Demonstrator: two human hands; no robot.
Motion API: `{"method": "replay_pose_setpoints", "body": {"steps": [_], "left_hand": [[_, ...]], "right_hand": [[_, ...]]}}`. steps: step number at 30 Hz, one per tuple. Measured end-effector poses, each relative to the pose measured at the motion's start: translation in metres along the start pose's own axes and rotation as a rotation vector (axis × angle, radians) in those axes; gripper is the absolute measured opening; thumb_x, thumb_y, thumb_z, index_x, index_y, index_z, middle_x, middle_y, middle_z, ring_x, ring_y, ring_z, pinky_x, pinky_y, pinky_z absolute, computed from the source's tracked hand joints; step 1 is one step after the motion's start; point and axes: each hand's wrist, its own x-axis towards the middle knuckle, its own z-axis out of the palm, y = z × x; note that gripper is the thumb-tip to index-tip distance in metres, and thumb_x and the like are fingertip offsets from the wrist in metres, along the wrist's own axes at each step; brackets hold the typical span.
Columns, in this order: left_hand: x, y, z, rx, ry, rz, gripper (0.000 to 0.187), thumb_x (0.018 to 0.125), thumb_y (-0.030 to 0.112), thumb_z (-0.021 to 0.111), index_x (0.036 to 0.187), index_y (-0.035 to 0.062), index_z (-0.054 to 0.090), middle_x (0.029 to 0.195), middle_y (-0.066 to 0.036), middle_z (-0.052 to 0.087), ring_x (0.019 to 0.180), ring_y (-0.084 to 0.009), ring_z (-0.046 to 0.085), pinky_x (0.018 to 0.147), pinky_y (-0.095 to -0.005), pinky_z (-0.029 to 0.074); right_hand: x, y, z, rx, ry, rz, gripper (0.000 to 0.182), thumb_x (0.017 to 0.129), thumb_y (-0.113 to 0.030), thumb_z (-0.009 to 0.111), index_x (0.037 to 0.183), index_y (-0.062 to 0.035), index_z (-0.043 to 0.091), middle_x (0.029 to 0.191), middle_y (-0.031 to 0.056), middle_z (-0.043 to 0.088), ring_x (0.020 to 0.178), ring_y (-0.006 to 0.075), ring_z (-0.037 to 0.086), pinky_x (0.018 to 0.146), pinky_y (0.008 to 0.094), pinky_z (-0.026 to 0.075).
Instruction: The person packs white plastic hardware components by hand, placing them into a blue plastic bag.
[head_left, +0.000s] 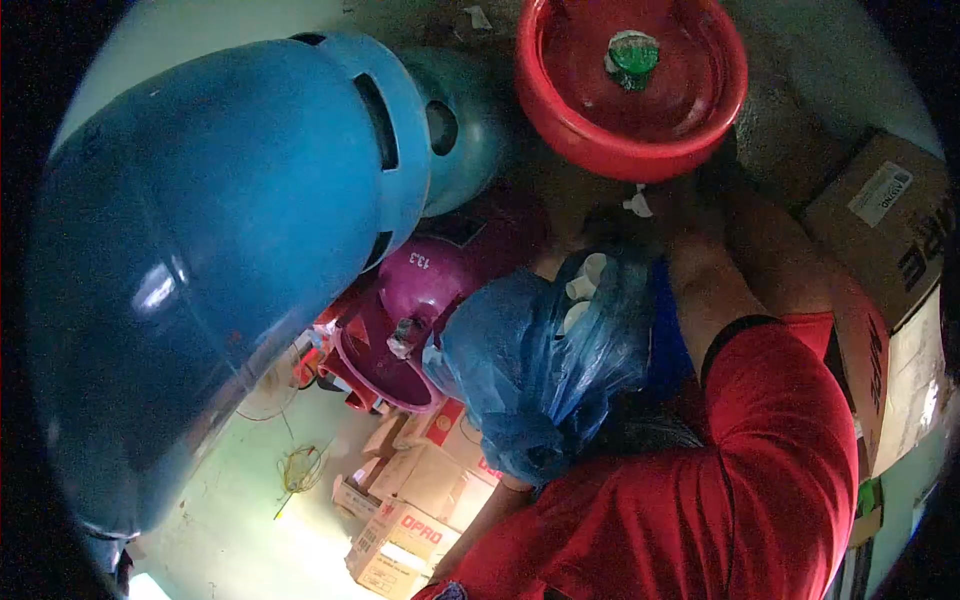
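Observation:
A blue plastic bag [540,340] is bunched up in front of my body, with several white round plastic pieces [588,278] showing at its mouth. My left hand [513,483] comes up from below and is closed on the bag, most of it covered by the plastic. In deep shadow beyond the bag's mouth is my right hand [668,222], its fingers lost in the dark. A small white piece [637,204] shows right beside it. Above that stands a red gas cylinder [640,155] with a wide round rim and a green cap [633,55] inside.
A large blue gas cylinder [220,200] fills the left, with a teal cylinder [470,130] behind it. A purple cylinder [410,290] sits beside the bag. Cardboard boxes [425,480] are stacked at the lower middle, and another carton [880,220] stands at the right.

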Motion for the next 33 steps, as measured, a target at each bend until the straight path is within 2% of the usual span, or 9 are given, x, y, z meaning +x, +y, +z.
{"method": "replay_pose_setpoints", "body": {"steps": [14,21,28,33], "left_hand": [[-0.011,-0.005,0.005,0.016,0.015,-0.153,0.055,0.091,0.023,0.066,0.139,-0.0002,0.051,0.137,-0.015,0.055,0.128,-0.0334,0.051,0.111,-0.0469,0.038],[-0.01,-0.006,0.007,0.019,0.025,-0.183,0.056,0.09,0.022,0.066,0.139,0.0001,0.05,0.139,-0.016,0.054,0.13,-0.0342,0.049,0.112,-0.0474,0.037],[-0.011,-0.01,0.012,0.005,-0.008,-0.051,0.057,0.089,0.021,0.066,0.139,0.0003,0.05,0.14,-0.016,0.054,0.132,-0.035,0.048,0.113,-0.0478,0.036],[-0.005,-0.008,0.011,-0.046,-0.042,0.22,0.058,0.088,0.021,0.067,0.14,0.0005,0.05,0.141,-0.016,0.053,0.134,-0.0356,0.047,0.114,-0.0481,0.035]], "right_hand": [[0.021,0.062,0.024,-0.439,-0.014,-0.048,0.029,0.096,-0.032,0.066,0.103,-0.0037,0.068,0.09,0.0087,0.066,0.077,0.0211,0.063,0.069,0.0382,0.055],[0.042,0.044,0.037,-0.626,-0.052,-0.099,0.03,0.095,-0.032,0.067,0.105,-0.0028,0.068,0.092,0.0096,0.067,0.079,0.0213,0.065,0.071,0.0393,0.056],[0.017,0.025,0.016,-0.842,-0.19,-0.17,0.032,0.095,-0.031,0.067,0.106,-0.002,0.069,0.094,0.0104,0.069,0.081,0.0215,0.067,0.072,0.0403,0.058],[-0.028,0.001,-0.009,-1.025,-0.404,-0.309,0.033,0.095,-0.031,0.068,0.108,-0.0014,0.07,0.095,0.0111,0.07,0.083,0.0216,0.068,0.074,0.0411,0.058]]}}
